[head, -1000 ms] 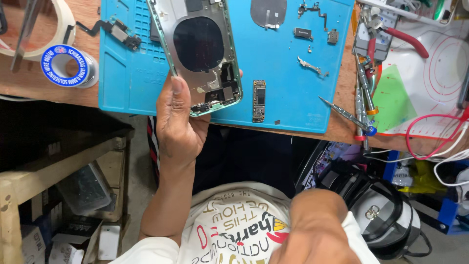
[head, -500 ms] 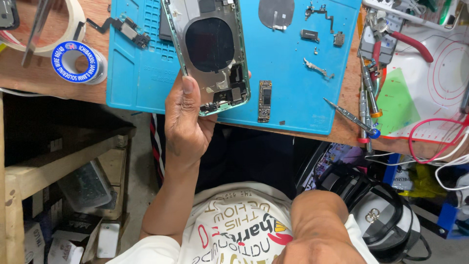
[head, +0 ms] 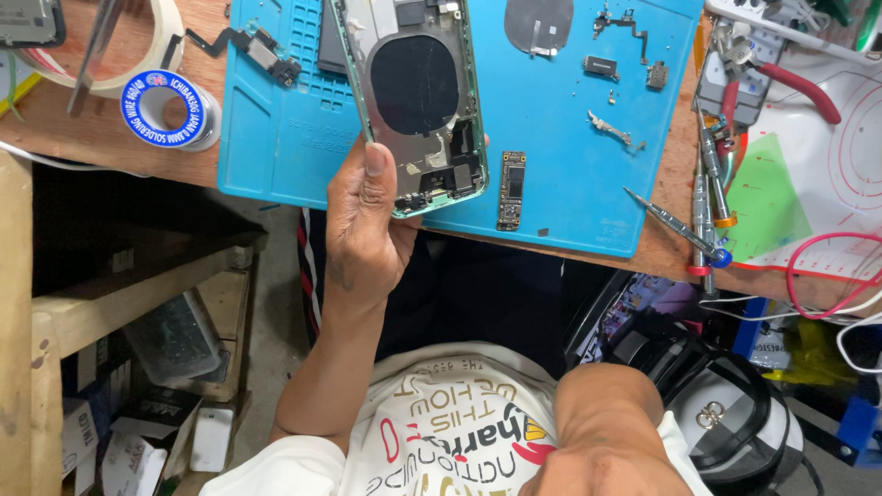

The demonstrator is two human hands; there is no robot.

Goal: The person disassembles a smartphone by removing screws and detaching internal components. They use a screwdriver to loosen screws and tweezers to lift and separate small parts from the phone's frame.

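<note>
My left hand (head: 367, 230) grips the lower edge of an opened phone rear housing (head: 418, 101), thumb on its left rim. The housing is held tilted above a blue work mat (head: 570, 174) and shows a dark round coil area and small parts near its bottom. A small logic board (head: 511, 190) lies on the mat just right of the housing. My right hand is out of sight; only that arm's upper part (head: 606, 441) shows at the bottom.
On the mat lie small brackets, a flex cable part (head: 262, 53) and a round coil piece (head: 539, 23). A solder wire spool (head: 165, 108) and tape roll sit left. Screwdrivers (head: 675, 227), red-handled pliers (head: 799, 87) and cables lie right. Wooden shelves stand lower left.
The whole view has drifted slightly to the right. My left hand keeps the same hold on the housing over the mat.
</note>
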